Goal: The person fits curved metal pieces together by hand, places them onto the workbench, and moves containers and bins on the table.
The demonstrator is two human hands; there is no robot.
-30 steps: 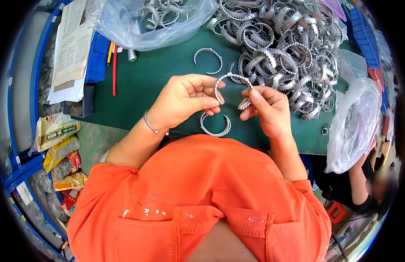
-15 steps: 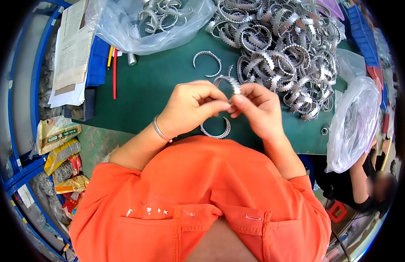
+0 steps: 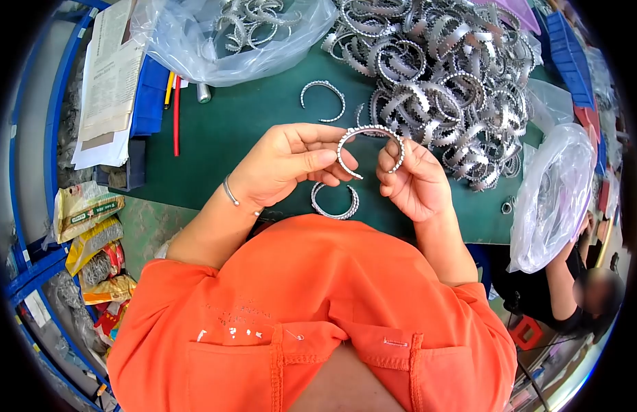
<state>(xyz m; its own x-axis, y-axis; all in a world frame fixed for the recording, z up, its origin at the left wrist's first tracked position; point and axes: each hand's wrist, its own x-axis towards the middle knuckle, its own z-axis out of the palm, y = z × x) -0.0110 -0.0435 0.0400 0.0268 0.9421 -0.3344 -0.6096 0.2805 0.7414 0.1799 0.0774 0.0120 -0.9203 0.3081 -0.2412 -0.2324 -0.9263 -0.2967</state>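
An open silver metal ring [image 3: 370, 129] with a notched band is held up between both hands, its gap facing down. The fingers and thumb of my left hand [image 3: 294, 159] pinch its left side. On its right side, my right hand [image 3: 416, 177] grips the band between thumb and fingers. Just below the hands, a second open ring [image 3: 335, 214] lies on the green table [image 3: 243, 113]. Another open ring [image 3: 323, 84] rests above my left hand. The large heap of similar rings [image 3: 445, 89] lies beyond my right hand.
A clear plastic bag [image 3: 243, 65] with several rings stands at the back left. Papers [image 3: 111, 89] lie over a blue bin [image 3: 150, 96], near a red stick [image 3: 176, 117]. At the right are a plastic bag [image 3: 552, 199] and a co-worker's arm [image 3: 562, 288].
Both hands have moved apart from their closer position half a second ago. The held ring has turned from an edge-on tilt to show its round opening to the camera.
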